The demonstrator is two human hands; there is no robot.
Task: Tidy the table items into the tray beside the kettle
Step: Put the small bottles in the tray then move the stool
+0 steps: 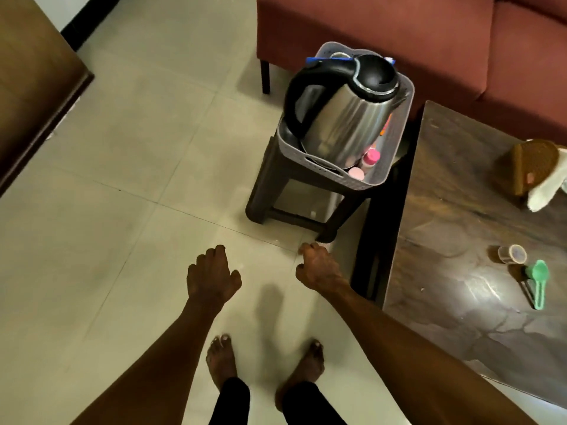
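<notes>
A grey perforated tray (395, 139) stands on a dark stool (276, 179) and holds a steel kettle (346, 118) with a black lid and handle. Pink-capped bottles (369, 157) sit in the tray beside the kettle. On the dark wooden table (454, 194) at the right lie a green scoop (538, 280), a small clear jar (511, 254) on its side, and a brown woven holder (534, 164) with a white cloth (546, 188). My left hand (211, 277) and my right hand (317, 266) hang over the floor, fingers loosely curled, holding nothing.
A red sofa (399, 32) stands behind the stool and the table. Dark wooden furniture (33, 87) fills the left edge. Pale floor tiles (138, 210) stretch between them, and my bare feet stand at the bottom.
</notes>
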